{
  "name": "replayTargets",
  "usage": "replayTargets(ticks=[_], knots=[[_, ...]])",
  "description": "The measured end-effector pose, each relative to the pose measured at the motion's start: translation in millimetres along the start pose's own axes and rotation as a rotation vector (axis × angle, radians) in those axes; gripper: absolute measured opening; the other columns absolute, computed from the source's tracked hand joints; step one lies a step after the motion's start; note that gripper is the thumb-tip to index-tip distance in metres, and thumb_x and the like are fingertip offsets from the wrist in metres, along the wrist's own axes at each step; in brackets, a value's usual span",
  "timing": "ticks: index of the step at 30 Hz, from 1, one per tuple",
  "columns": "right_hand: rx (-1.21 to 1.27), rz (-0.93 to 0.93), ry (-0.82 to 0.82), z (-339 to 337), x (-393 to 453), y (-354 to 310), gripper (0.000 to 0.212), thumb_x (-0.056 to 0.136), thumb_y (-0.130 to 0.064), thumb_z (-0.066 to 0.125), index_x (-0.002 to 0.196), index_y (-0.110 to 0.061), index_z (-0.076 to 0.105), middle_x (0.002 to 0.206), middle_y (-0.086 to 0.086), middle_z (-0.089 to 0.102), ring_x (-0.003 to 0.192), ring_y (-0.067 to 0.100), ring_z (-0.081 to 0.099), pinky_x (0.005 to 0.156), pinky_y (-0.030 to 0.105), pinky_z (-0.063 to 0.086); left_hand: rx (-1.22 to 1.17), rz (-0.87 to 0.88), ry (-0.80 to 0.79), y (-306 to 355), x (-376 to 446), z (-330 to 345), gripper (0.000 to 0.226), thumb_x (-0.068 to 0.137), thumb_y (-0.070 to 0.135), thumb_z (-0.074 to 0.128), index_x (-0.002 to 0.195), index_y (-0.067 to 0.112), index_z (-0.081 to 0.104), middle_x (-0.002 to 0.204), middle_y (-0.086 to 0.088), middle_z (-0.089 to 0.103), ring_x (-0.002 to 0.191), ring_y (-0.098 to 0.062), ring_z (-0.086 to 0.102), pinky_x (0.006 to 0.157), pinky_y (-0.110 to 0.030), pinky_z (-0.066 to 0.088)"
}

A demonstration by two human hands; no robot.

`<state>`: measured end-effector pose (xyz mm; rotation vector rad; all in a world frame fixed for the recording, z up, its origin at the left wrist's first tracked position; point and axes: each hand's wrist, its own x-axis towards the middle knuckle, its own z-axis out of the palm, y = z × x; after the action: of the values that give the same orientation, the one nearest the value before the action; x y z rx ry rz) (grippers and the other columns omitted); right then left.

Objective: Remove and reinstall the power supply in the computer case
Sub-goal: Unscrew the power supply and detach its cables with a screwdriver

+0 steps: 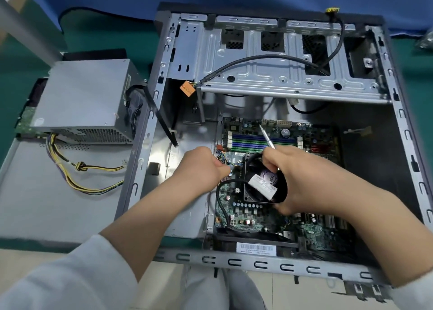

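Observation:
The open grey computer case [398, 131] lies on its side with the motherboard [253, 211] exposed. The grey power supply [82, 99] sits outside the case to the left, on the removed side panel [46, 206], its yellow and black cables [77, 169] trailing over the panel. My left hand [201, 167] is curled at the left edge of the motherboard, beside the black CPU fan [264, 183]; what its fingers hold is hidden. My right hand [295, 181] grips a silver screwdriver [267, 137] pointing up over the memory slots, and rests on the fan.
A grey drive cage [269, 59] spans the case's top, with a black cable [257, 60] and an orange connector [187, 88] hanging from it. A green circuit board [24, 120] lies under the power supply. The green table mat [98, 38] and a blue cloth lie behind.

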<state>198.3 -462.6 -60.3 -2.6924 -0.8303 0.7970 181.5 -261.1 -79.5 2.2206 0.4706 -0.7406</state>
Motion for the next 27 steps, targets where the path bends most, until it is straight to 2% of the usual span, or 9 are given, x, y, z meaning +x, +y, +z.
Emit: replayTargets(ticks=[5,8,12,14,16,18,20,23,27], knots=[[-0.016,0.011,0.026,3.4,-0.3,-1.0,0.059,0.052,-0.042,0.079,0.080,-0.033,0.028,0.087,-0.015,0.042,0.081,0.007,0.040,0.066,0.030,0.046,-0.002,-0.005,-0.002,1.9,-0.3,0.3,0.021,0.085,0.019,0.062,0.071,0.007,0.070,0.073,-0.009,0.066,0.067,-0.018,0.059,0.062,-0.021,0.044],[0.055,0.009,0.012,3.8,-2.5,0.6,0.067,0.052,-0.047,0.084,0.086,-0.038,0.026,0.091,-0.019,0.043,0.087,0.002,0.040,0.070,0.029,0.045,0.023,0.001,0.080,0.3,0.3,-2.1,0.017,0.083,0.018,0.065,0.079,0.004,0.073,0.079,-0.011,0.070,0.074,-0.018,0.063,0.064,-0.019,0.045],[0.291,0.025,0.006,-3.4,-9.6,0.8,0.070,0.048,-0.065,0.080,0.092,-0.045,0.029,0.140,-0.026,0.037,0.132,-0.007,0.028,0.103,0.025,0.035,-0.132,0.163,0.378,-0.4,-6.4,-12.8,0.016,0.078,0.015,0.070,0.065,0.019,0.061,0.064,0.003,0.065,0.058,-0.011,0.058,0.049,-0.007,0.039],[0.445,-0.011,0.093,-8.4,-14.4,-5.3,0.059,0.053,-0.064,0.075,0.089,-0.044,0.033,0.144,-0.030,0.032,0.137,-0.016,0.011,0.109,0.024,0.026,-0.325,0.273,0.284,4.1,-12.8,-14.0,0.017,0.077,0.013,0.072,0.069,0.020,0.059,0.067,-0.001,0.069,0.063,-0.017,0.066,0.060,-0.015,0.051],[0.603,-0.030,0.195,-12.8,-17.5,-13.2,0.039,0.068,-0.055,0.069,0.088,-0.042,0.038,0.128,-0.030,0.052,0.132,-0.016,0.028,0.103,0.030,0.039,-0.543,0.346,0.101,14.0,-20.7,-15.7,0.017,0.077,0.006,0.074,0.075,0.016,0.060,0.072,-0.004,0.072,0.067,-0.019,0.071,0.065,-0.026,0.058],[0.864,-0.068,0.328,-16.2,-19.0,-22.6,0.014,0.085,-0.044,0.057,0.092,-0.035,0.048,0.107,-0.004,0.069,0.116,-0.003,0.055,0.092,0.033,0.048,-0.760,0.384,-0.039,23.6,-26.6,-21.3,0.018,0.074,0.006,0.077,0.081,0.010,0.061,0.075,-0.008,0.073,0.066,-0.017,0.071,0.063,-0.021,0.056],[1.114,-0.116,0.486,-21.2,-19.8,-28.6,0.019,0.095,-0.032,0.044,0.102,-0.018,0.055,0.089,0.012,0.072,0.093,0.012,0.070,0.085,0.027,0.052,-0.918,0.406,-0.103,29.3,-31.0,-26.8,0.026,0.065,0.016,0.079,0.083,0.009,0.063,0.078,-0.010,0.074,0.066,-0.015,0.071,0.062,-0.017,0.055],[1.269,-0.124,0.653,-28.9,-21.9,-32.9,0.040,0.095,-0.040,0.036,0.115,-0.014,0.059,0.061,0.007,0.064,0.063,0.023,0.066,0.070,0.023,0.052,-1.097,0.412,-0.144,32.6,-35.2,-32.1,0.026,0.054,0.018,0.080,0.077,0.013,0.071,0.081,-0.010,0.074,0.064,-0.013,0.071,0.057,-0.015,0.054],[1.273,-0.140,0.778,-34.9,-20.5,-33.0,0.026,0.097,-0.032,0.045,0.103,-0.023,0.069,0.061,-0.001,0.051,0.070,0.023,0.060,0.077,0.026,0.050,-1.161,0.438,-0.172,34.7,-37.6,-35.6,0.012,0.056,0.012,0.072,0.065,0.019,0.075,0.076,-0.005,0.074,0.061,-0.010,0.070,0.053,-0.012,0.052]])
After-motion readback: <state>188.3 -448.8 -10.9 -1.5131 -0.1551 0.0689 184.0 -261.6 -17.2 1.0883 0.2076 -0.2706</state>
